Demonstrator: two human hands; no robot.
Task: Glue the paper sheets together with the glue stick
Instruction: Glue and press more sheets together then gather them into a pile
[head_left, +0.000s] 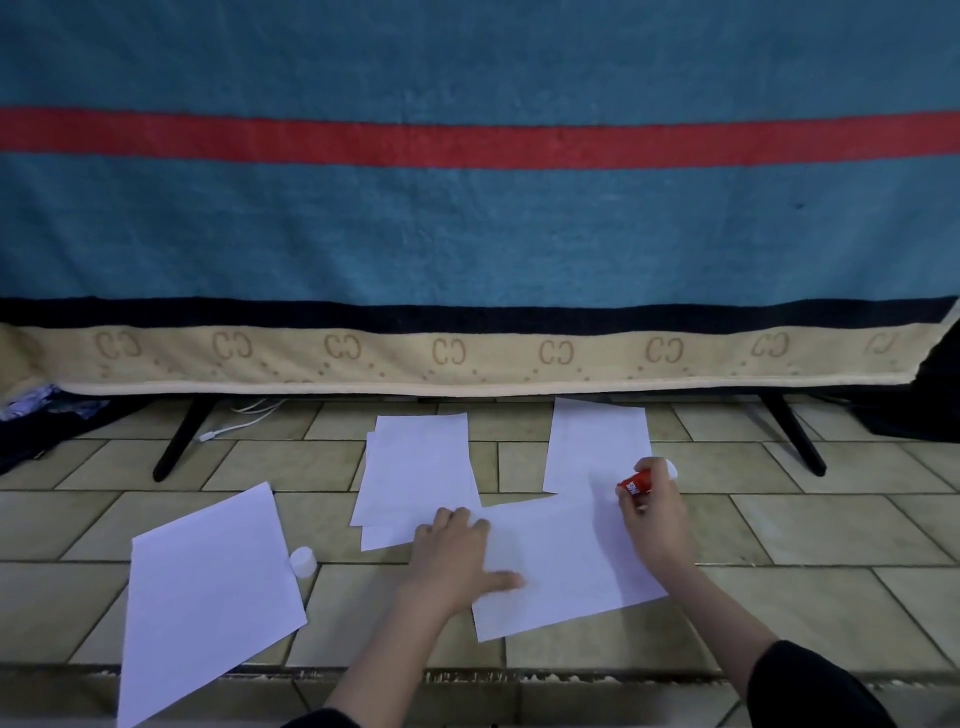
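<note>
A white paper sheet (563, 564) lies on the tiled floor in front of me. My left hand (457, 556) rests flat on its left edge, fingers spread. My right hand (655, 512) grips a red glue stick (635, 486), tilted, over the sheet's far right corner. A second sheet (597, 441) lies just behind, its near edge under the first. A small stack of sheets (418, 470) lies to the left. Another sheet (208, 597) lies at the near left. The white glue cap (303, 562) stands beside it.
A blue blanket (467, 218) with a red stripe and a beige border hangs across the back. Black stand legs (179, 439) (795, 434) reach onto the floor. A white cable (234, 428) lies at the back left. Dark things (904, 410) sit at the far right.
</note>
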